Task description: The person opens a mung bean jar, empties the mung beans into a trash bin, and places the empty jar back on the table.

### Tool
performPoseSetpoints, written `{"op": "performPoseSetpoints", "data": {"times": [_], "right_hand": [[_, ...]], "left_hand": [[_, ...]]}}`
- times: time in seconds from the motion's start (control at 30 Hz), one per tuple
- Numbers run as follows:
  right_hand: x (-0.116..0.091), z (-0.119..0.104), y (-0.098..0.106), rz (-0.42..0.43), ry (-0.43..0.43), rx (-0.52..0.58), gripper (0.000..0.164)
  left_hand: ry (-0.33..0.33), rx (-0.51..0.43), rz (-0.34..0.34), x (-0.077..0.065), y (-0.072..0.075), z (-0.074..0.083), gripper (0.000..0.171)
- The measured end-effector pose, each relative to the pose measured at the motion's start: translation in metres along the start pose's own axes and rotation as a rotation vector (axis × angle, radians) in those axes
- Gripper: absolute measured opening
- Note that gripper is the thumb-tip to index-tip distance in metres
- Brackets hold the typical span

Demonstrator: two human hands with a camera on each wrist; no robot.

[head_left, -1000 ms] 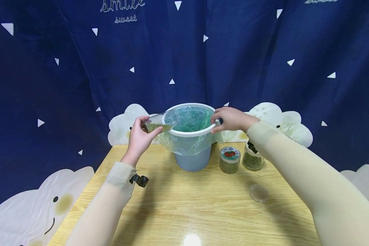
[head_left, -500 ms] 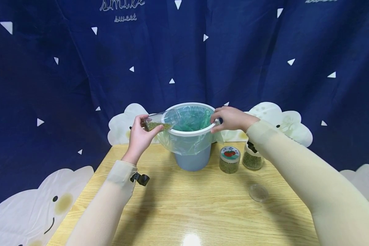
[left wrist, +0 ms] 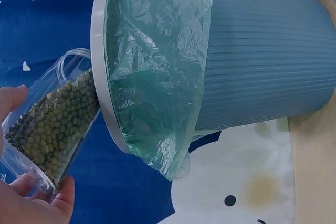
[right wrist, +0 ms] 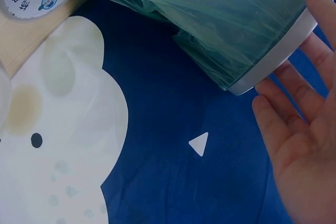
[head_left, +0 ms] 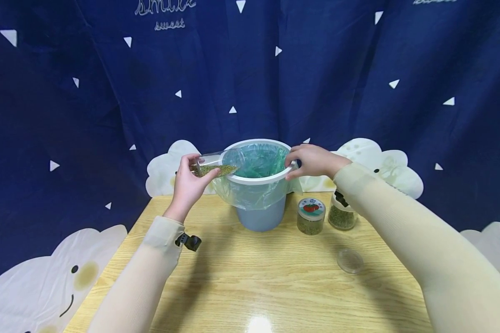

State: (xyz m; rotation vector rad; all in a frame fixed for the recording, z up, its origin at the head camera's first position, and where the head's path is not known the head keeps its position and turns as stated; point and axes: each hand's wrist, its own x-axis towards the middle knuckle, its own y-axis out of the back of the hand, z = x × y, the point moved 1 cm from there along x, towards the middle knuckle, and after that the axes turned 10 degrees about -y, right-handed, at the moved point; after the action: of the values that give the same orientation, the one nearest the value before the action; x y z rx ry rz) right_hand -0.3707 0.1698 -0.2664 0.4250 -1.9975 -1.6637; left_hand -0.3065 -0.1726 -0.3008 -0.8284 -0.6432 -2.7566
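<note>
My left hand holds a clear plastic jar tipped on its side, its mouth lying over the left of the bin's rim. Green beans, mung beans by their look, fill the lower side of the jar up towards its mouth. The blue ribbed trash bin has a white rim and a thin green bag folded over its edge. On the bin's right side, my right hand grips the rim, thumb on the outside and fingers across the edge. The bin's bottom is hidden in the head view.
Right of the bin stands a lidded jar with a tomato picture on top. Beside it is another jar of green contents, partly behind my right sleeve. A clear round lid lies on the wooden table. A blue curtain hangs behind.
The jar in my left hand has tipped slightly further, and the beans have slid towards its mouth. My right hand stays on the bin's rim.
</note>
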Motion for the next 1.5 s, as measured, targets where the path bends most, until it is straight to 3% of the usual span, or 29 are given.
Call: {"op": "performPoseSetpoints", "data": {"times": [1.07, 1.5], "right_hand": [[-0.0002, 0.0006, -0.0007, 0.019, 0.011, -0.006, 0.029], [-0.0010, 0.0020, -0.0024, 0.025, 0.029, -0.001, 0.030]], "left_hand": [[-0.064, 0.028, 0.045, 0.0018, 0.0007, 0.0018, 0.068], [-0.063, 0.034, 0.029, 0.0030, 0.0023, 0.0058, 0.068]]}}
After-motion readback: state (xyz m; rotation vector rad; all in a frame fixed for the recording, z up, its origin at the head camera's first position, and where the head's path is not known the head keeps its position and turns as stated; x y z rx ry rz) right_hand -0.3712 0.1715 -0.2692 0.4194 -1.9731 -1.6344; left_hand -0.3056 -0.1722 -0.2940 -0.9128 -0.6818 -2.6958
